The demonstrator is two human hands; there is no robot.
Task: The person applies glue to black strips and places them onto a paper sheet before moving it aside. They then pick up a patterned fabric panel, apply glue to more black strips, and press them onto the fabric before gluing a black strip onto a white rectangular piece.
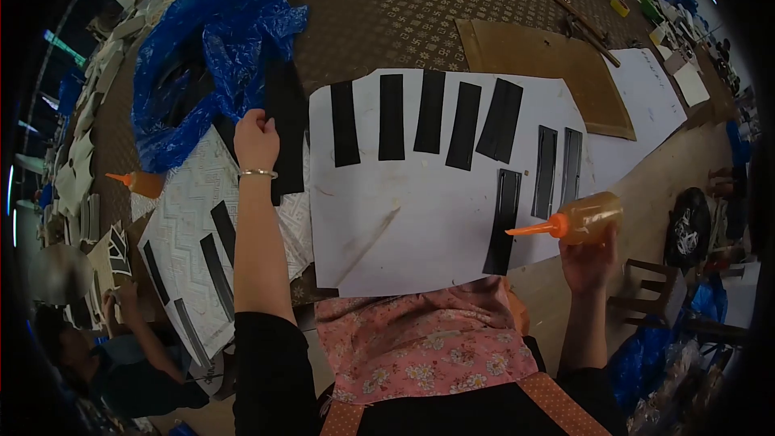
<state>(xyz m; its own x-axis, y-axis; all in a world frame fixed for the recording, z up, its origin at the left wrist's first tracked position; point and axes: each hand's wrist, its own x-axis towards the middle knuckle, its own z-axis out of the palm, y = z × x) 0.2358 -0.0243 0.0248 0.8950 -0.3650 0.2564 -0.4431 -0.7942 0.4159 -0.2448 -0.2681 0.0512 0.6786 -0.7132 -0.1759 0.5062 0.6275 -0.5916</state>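
My right hand [588, 257] is wrapped round a squeeze bottle [593, 218] of amber liquid, probably glue. Its orange nozzle points left, its tip over a black strip [504, 234] on the white board [387, 226]. My left hand [257, 144] is closed, fingers pinching the lower edge of a crumpled blue plastic bag [242, 40]. Beneath that hand lies a larger black piece [288, 129]. Several black strips stand in a row along the board's far side, including one strip [391, 117]. A shiny line runs along a strip [546, 171] at the right.
More black strips [216, 266] lie on a patterned white sheet [186, 218] at left. Beside it is another orange-tipped bottle [145, 184]. A brown sheet [549, 64] lies beyond the board. Another person [129, 355] works at lower left. A wooden stool [650, 295] stands at right.
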